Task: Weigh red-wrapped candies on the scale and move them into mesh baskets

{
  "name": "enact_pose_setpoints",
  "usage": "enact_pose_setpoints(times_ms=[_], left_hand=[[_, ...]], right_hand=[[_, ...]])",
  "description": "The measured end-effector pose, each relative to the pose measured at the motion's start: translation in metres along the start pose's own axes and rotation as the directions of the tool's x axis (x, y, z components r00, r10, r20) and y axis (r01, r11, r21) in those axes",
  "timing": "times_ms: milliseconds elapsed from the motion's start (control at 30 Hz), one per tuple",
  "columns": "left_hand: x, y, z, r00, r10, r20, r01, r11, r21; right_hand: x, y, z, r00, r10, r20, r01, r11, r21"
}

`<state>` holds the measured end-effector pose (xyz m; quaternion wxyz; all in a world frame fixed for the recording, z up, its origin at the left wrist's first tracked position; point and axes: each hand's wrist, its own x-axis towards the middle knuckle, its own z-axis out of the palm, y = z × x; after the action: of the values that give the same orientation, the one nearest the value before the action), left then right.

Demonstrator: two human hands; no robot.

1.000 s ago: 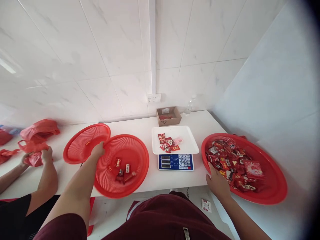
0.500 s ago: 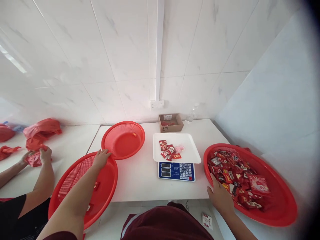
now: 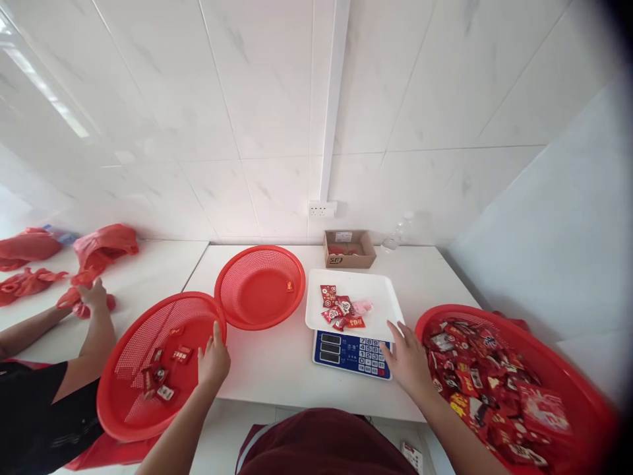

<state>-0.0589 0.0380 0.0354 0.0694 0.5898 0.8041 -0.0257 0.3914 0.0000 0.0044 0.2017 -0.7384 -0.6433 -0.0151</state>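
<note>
My left hand (image 3: 214, 361) is at the right edge of a red plastic basket (image 3: 115, 369), fingers stretched and apart; I cannot tell whether it touches the rim. Several small red wrapped packets (image 3: 159, 374) lie inside that basket. With fingers spread, my right hand (image 3: 409, 361) is by the front right corner of a white tray (image 3: 378, 284), in front of the scale's keypad. The tray sits on a blue digital scale (image 3: 324, 365) and carries several red snack packets (image 3: 330, 295) and a pink packet (image 3: 362, 307).
A second red basket (image 3: 260, 300) with one small packet stands left of the tray. On the right, a large red basket (image 3: 568, 369) is heaped with packets. Behind are a cardboard box (image 3: 353, 260) and a clear bottle (image 3: 395, 234). At left, a co-worker's hands (image 3: 93, 297) handle red plastic bags.
My left hand has drawn back from the left basket's rim, showing more packets inside. My right hand has moved left from the heaped basket to the tray's corner. The view has shifted slightly.
</note>
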Motion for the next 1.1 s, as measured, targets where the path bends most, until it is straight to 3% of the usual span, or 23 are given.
enact_pose_setpoints(times_ms=[100, 233, 367, 500, 733, 833, 900, 933, 1000, 1033, 1100], left_hand=[[0.014, -0.011, -0.014, 0.995, -0.013, 0.101, 0.006, 0.998, 0.067], [0.038, -0.026, -0.030, 0.998, 0.007, 0.066, -0.019, 0.982, 0.187], [0.040, -0.024, -0.033, 0.999, -0.035, -0.005, 0.035, 0.978, 0.204], [0.014, 0.001, -0.019, 0.979, -0.097, -0.179, 0.104, 0.994, 0.032], [-0.028, 0.056, 0.012, 0.914, 0.125, -0.387, -0.217, 0.955, -0.203], [-0.027, 0.068, 0.016, 0.911, 0.238, -0.336, -0.316, 0.927, -0.201], [-0.024, 0.070, 0.017, 0.920, 0.311, -0.240, -0.357, 0.917, -0.178], [-0.022, 0.069, 0.018, 0.921, 0.341, -0.187, -0.372, 0.914, -0.163], [-0.018, 0.067, 0.017, 0.918, 0.387, -0.086, -0.395, 0.910, -0.125], [-0.015, 0.066, 0.017, 0.914, 0.403, -0.042, -0.405, 0.908, -0.105], [-0.010, 0.063, 0.016, 0.903, 0.429, 0.020, -0.427, 0.902, -0.066]], right_hand=[[0.030, -0.019, 0.004, 0.987, -0.066, 0.144, 0.069, 0.998, -0.016], [0.064, -0.034, 0.009, 0.924, -0.139, 0.357, 0.148, 0.989, 0.002], [0.086, -0.032, 0.019, 0.851, -0.206, 0.482, 0.203, 0.977, 0.058], [0.092, -0.024, 0.028, 0.837, -0.273, 0.475, 0.242, 0.962, 0.127], [0.087, -0.007, 0.032, 0.900, -0.298, 0.317, 0.269, 0.954, 0.132], [0.090, -0.001, 0.033, 0.942, -0.153, 0.300, 0.110, 0.982, 0.154], [0.095, -0.004, 0.031, 0.955, 0.087, 0.284, -0.145, 0.971, 0.191], [0.098, -0.009, 0.029, 0.935, 0.218, 0.280, -0.287, 0.929, 0.233], [0.104, -0.030, 0.023, 0.855, 0.408, 0.320, -0.511, 0.769, 0.385], [0.107, -0.045, 0.019, 0.818, 0.435, 0.375, -0.573, 0.666, 0.478], [0.114, -0.082, 0.011, 0.787, 0.346, 0.510, -0.616, 0.461, 0.639]])
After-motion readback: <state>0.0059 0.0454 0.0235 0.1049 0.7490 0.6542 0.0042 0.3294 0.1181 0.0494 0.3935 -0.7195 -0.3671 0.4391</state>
